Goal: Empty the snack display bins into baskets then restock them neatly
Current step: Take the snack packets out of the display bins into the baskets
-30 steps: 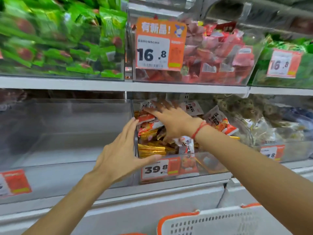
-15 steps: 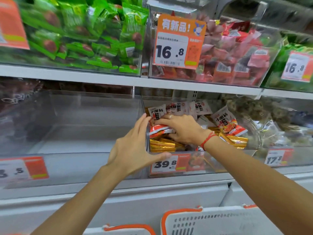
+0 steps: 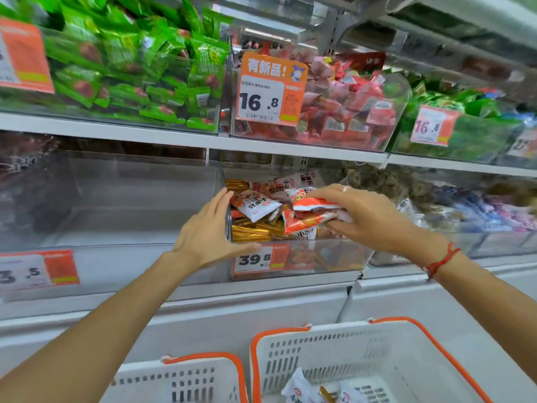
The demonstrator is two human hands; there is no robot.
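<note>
White shelving filled the frame; at centre, the right hand (image 3: 367, 218) gripped snack packets (image 3: 312, 212) above the clear bin (image 3: 343, 254), whose corner the open-fingered left hand (image 3: 210, 229) touched.

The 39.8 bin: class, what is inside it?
The bin holds white-and-red packets lying over gold ones. The right hand covers its right part, gripping several packets.
</note>
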